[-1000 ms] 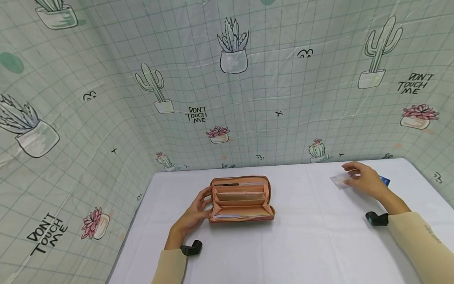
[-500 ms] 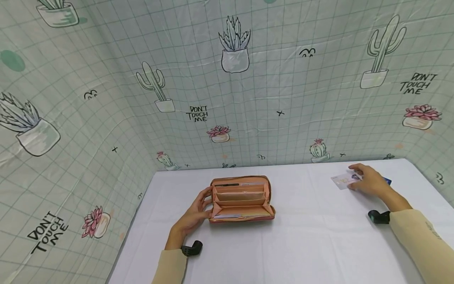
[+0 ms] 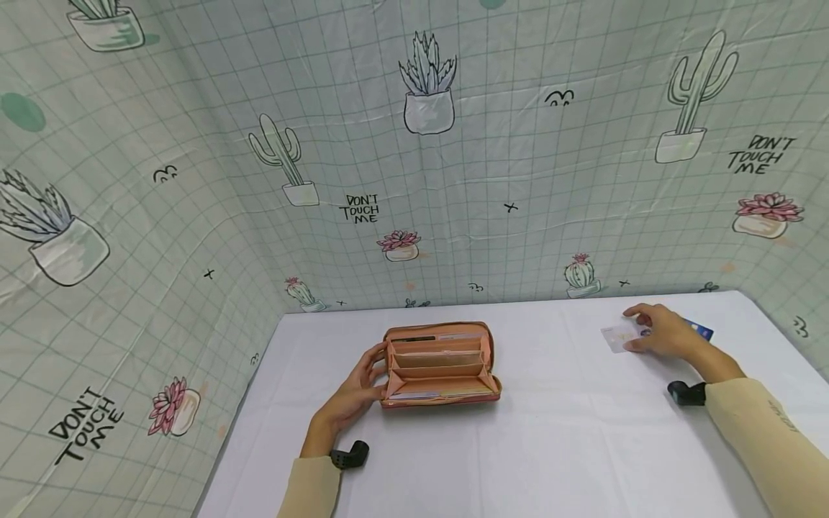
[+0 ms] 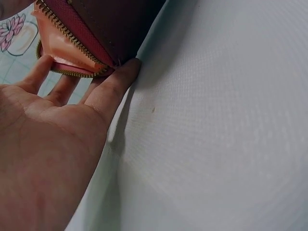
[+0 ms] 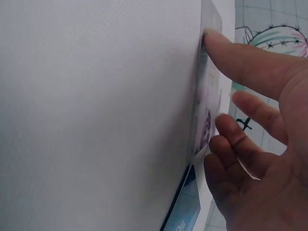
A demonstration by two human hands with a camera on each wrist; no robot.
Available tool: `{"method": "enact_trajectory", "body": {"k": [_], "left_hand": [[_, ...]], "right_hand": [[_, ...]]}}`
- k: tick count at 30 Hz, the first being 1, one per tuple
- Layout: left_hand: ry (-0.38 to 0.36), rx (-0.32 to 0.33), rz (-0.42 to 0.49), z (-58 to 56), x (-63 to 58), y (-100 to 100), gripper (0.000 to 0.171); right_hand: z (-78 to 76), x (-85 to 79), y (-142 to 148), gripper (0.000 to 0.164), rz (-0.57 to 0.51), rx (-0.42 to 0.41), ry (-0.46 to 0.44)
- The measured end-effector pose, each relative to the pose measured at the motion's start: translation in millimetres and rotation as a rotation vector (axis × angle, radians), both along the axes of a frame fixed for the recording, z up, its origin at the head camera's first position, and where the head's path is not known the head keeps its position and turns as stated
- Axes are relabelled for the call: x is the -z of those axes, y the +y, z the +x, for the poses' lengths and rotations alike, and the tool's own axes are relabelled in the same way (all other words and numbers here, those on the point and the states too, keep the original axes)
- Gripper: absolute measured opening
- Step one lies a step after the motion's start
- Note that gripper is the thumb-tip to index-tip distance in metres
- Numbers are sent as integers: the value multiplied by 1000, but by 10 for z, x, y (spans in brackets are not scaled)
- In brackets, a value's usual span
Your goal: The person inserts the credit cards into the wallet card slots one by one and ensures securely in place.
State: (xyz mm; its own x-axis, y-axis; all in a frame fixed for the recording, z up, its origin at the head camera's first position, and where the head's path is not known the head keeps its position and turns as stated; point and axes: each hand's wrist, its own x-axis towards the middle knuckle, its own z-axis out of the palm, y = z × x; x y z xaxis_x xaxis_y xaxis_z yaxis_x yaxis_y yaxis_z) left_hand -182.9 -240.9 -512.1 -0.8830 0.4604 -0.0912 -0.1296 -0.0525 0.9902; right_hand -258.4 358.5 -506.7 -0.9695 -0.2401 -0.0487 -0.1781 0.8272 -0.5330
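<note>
An orange zip-around wallet stands spread open on the white table, with cards and dividers showing in its slots. My left hand holds its left end, thumb at the lower front corner and fingers along the side. The left wrist view shows those fingertips at the brass zip. Far to the right, my right hand is over a pale, see-through-looking card lying flat. In the right wrist view the thumb meets this card, while the other fingers curve loosely above it. A blue card lies partly hidden behind the hand.
White cloth covers the table. A grid-patterned curtain with cactus drawings rises behind the table and along both sides. Each wrist wears a small black camera, such as the left one.
My right hand draws back a little, then shifts left and slightly nearer over the pale card, which shifts slightly nearer too. The left hand and wallet stay in place.
</note>
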Motion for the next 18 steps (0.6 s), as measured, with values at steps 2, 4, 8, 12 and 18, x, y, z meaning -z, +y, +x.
{"method": "enact_trajectory", "body": {"k": [2,4,8,12,18], "left_hand": [[-8,0,2,1,3,0,98],[-14,0,5,2,3,0,98],[-18,4,5,0,-3,6,98],[-22,4,-2,1,-6,9,98],[-33,0,-7,-3,8,1,100]], "right_hand": [[6,-12,-22,58,5,-10,-25],[13,-20,-45,53,-5,-18,-54],[41,-51,-93,43,-30,-24,-91],[69,-80,-126,42,-16,-30,-80],[106,-134,-155,52,12,-47,-97]]}}
